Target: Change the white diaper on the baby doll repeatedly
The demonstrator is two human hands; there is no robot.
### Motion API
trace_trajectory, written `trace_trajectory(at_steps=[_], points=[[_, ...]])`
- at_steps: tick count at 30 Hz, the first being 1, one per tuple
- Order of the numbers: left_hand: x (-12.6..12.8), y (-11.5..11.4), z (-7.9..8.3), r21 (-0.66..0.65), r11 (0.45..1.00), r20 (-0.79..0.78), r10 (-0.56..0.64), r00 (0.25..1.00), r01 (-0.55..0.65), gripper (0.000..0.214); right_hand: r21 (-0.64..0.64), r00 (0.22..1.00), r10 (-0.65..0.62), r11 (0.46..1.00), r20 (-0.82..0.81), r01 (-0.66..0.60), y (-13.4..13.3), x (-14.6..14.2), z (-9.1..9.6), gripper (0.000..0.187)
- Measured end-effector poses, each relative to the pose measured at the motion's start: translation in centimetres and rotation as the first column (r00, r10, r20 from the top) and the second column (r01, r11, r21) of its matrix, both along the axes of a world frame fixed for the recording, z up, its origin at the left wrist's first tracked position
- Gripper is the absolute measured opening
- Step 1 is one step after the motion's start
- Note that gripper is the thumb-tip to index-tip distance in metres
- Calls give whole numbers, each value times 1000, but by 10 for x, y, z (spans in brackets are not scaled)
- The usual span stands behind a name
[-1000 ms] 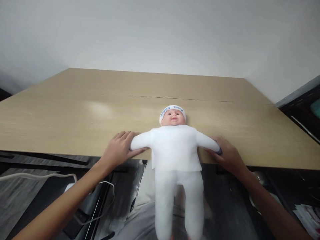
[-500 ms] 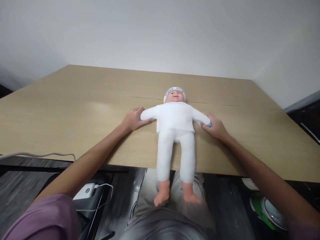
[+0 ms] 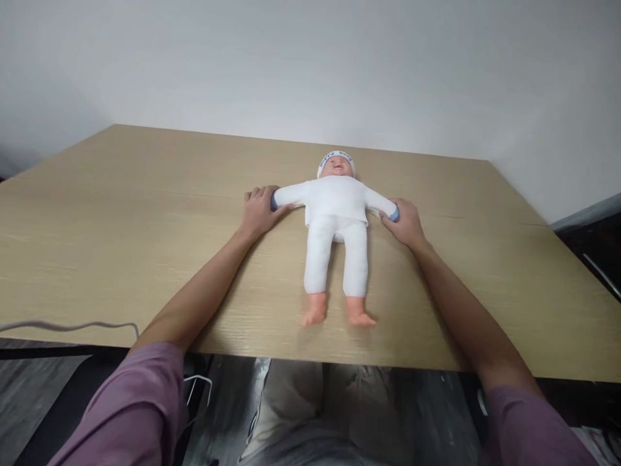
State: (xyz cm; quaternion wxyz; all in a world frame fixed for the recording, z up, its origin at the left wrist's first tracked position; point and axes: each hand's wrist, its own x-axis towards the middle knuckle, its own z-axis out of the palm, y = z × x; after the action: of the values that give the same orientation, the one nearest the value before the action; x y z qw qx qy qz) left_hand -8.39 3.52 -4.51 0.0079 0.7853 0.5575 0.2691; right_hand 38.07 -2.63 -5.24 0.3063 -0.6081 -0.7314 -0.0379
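From my end I count one pale wall behind one wooden worktop. One doll, dressed in white, lies on its back midway between the side edges, head towards the far edge, its two feet just short of the near edge. Two purple sleeves reach in over the near edge. I have two hands on the doll: the left hand has its fingers and thumb clamped on one arm end, and the right hand is clamped likewise on the other, so the doll's body sits between the two sets of fingers. One cable runs by the near edge, towards the left. One lettered headband circles the doll's head, and I see two blue cuffs, one at each grip.
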Motion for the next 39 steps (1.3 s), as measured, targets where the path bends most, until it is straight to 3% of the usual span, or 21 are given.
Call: trace_trajectory(at_steps=[7,12,20,28,32,35,37,39], points=[[4,31,-4,-8,999,11,37,999,-37,75,-2,999,-19,1000,42,19,37,9,-5,67],[3,40,-8,-44,998,13,55,998,-55,68,-13,997,-41,999,62,41,58,19,-15,80],[-3,40,-8,-84,995,18,58,998,-56,66,-60,999,-7,998,44,9,66,30,-28,80],[-7,38,-9,-86,995,39,53,998,-49,69,-43,999,-36,998,36,37,68,26,-27,83],[-9,23,-11,-50,993,89,108,990,-104,65,-14,996,-90,996,24,90,50,16,-21,83],[-2,1,-7,24,989,203,141,969,-149,50,57,992,-111,992,-61,114,18,-8,-10,76],[11,-26,5,80,986,305,117,945,-148,41,104,990,-87,990,-114,99,-17,-33,6,71],[31,-72,23,137,985,400,38,916,-101,36,146,994,1,989,-113,16,-66,-61,27,68]])
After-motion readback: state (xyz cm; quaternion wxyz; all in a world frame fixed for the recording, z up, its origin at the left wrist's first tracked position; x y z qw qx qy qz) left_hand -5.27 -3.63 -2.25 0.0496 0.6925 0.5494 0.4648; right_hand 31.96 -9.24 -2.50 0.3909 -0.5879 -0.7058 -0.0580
